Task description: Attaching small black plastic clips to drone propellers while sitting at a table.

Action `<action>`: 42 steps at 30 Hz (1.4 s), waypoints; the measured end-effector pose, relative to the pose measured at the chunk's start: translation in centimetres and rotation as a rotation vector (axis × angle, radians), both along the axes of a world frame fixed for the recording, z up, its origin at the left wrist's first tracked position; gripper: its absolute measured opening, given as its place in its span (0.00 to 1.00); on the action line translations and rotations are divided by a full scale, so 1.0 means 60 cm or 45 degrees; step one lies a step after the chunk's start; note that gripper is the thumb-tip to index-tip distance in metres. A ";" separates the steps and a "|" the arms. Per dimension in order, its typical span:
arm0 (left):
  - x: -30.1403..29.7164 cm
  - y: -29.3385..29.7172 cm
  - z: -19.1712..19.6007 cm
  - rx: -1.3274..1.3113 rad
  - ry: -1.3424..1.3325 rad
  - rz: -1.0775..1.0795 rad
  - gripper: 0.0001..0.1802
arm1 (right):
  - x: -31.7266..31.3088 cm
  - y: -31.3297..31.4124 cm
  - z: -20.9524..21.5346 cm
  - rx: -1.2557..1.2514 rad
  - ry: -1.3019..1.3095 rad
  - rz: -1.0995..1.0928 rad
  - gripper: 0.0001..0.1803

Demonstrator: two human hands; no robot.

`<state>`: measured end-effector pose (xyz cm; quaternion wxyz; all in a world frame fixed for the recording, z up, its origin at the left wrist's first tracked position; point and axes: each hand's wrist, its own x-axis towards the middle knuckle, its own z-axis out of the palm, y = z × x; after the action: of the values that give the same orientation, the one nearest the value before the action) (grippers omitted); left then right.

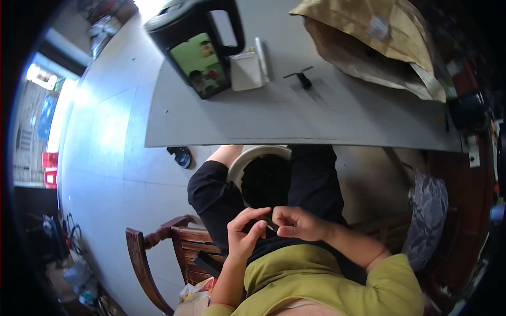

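Close together above my lap, both hands meet fingertip to fingertip. My left hand [245, 233] is closed in a pinch, with the index finger and thumb curved toward the right. Beside it, my right hand [301, 224] has its fingers curled in and the thumb pressed along them. Something small and dark with a thin pale edge shows between the fingertips, too small to name. Just beyond the hands, a white bucket [235, 169] stands between my legs, holding a dark mass [266, 181] whose kind I cannot tell. The table edge hides the bucket's far side.
Ahead is a grey table [211, 129] bearing a black kettle [197, 66], a small white box [246, 72], a small black object [304, 80] and an open brown paper bag [363, 31]. A wooden chair [138, 253] is at left, a dark slipper [182, 157] beyond, and leaf-patterned cloth [427, 218] hangs at right.
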<state>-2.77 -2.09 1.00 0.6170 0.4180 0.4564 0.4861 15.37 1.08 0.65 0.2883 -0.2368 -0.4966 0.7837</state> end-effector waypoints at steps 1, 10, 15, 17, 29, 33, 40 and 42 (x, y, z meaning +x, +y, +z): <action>-0.002 -0.001 0.003 0.012 0.001 -0.012 0.12 | -0.003 -0.008 -0.003 -0.159 0.017 -0.002 0.17; -0.011 -0.013 0.010 0.286 0.156 -0.042 0.11 | 0.003 -0.007 0.004 -0.203 0.044 -0.002 0.19; 0.000 -0.020 0.013 0.118 -0.082 -0.106 0.12 | 0.004 -0.004 0.019 -0.370 0.197 0.085 0.13; -0.007 -0.021 0.017 0.087 -0.155 -0.159 0.11 | 0.009 -0.003 0.024 -0.382 0.169 0.072 0.12; -0.003 -0.011 0.037 0.613 0.562 -0.107 0.15 | 0.013 -0.004 0.022 -0.442 0.116 -0.034 0.07; 0.007 -0.014 0.035 0.646 0.662 -0.036 0.15 | 0.008 -0.009 0.024 -0.412 0.052 -0.120 0.06; 0.012 -0.013 0.046 0.714 0.839 -0.157 0.13 | -0.003 -0.031 -0.016 -0.664 0.455 -0.218 0.04; 0.011 -0.016 0.044 0.716 0.845 -0.155 0.13 | -0.005 -0.029 -0.016 -0.730 0.419 -0.208 0.04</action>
<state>-2.13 -3.03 3.66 0.3265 0.7295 0.4543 0.3935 15.06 -0.65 -0.32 0.3480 -0.2174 -0.1822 0.8936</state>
